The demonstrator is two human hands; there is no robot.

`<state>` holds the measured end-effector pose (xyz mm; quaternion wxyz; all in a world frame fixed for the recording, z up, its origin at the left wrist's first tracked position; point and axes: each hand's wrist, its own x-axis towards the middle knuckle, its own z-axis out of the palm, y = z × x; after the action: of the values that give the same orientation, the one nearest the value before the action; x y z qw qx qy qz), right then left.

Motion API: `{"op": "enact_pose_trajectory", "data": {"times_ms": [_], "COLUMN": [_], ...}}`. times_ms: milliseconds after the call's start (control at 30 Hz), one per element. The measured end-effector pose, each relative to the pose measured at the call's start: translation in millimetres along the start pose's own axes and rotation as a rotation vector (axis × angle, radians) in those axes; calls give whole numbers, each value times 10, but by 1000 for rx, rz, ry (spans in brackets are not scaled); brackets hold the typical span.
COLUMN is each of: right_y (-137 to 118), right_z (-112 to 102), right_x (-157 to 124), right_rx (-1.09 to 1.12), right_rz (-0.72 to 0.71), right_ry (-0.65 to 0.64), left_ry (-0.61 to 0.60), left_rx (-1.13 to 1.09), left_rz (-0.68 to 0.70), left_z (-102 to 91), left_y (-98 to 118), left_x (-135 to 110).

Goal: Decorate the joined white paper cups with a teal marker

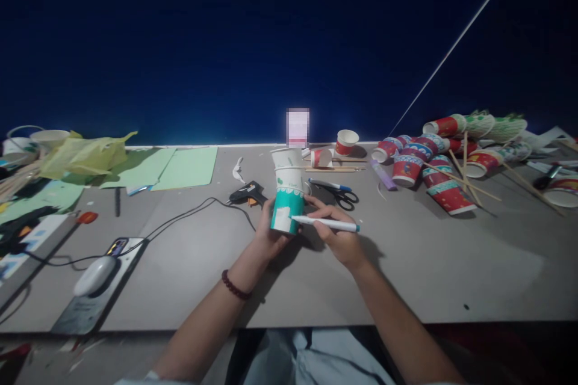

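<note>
My left hand (267,234) is wrapped round the lower end of a stack of paper cups (288,192), white above and teal below, held just above the grey table (428,264). My right hand (336,234) is closed on a white pen with a blue cap (325,224). The pen's tip touches the teal cup's side. A dark bead bracelet (235,286) sits on my left wrist.
Behind the cups lie a black glue gun (247,194) with its cable, scissors (344,196), another pen (329,184) and a purple glue stick (383,174). Several red paper cups (433,162) and wooden sticks pile at the right. Green paper (180,168) and a power strip (97,286) lie left.
</note>
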<state>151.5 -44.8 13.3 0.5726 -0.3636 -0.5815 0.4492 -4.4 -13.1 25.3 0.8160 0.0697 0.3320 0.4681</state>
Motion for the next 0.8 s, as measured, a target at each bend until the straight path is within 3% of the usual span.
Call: {"op": "enact_pose_trajectory", "data": {"times_ms": [200,600,800], "right_y": [6,17,18], "right_z": [31,-2,28], "right_x": [-3,-1,2], "right_rx": [-11,-3,14], "right_rz": [3,-4,-4], "right_ry": [50,33,87], "left_ry": [-43,15,24], "left_rx": [-7,11,29], "left_rz": [-1,-3,8], "left_z": [-31,-1,15], "left_y": [-2,-12,-10], "left_x": [16,-3,-25]}}
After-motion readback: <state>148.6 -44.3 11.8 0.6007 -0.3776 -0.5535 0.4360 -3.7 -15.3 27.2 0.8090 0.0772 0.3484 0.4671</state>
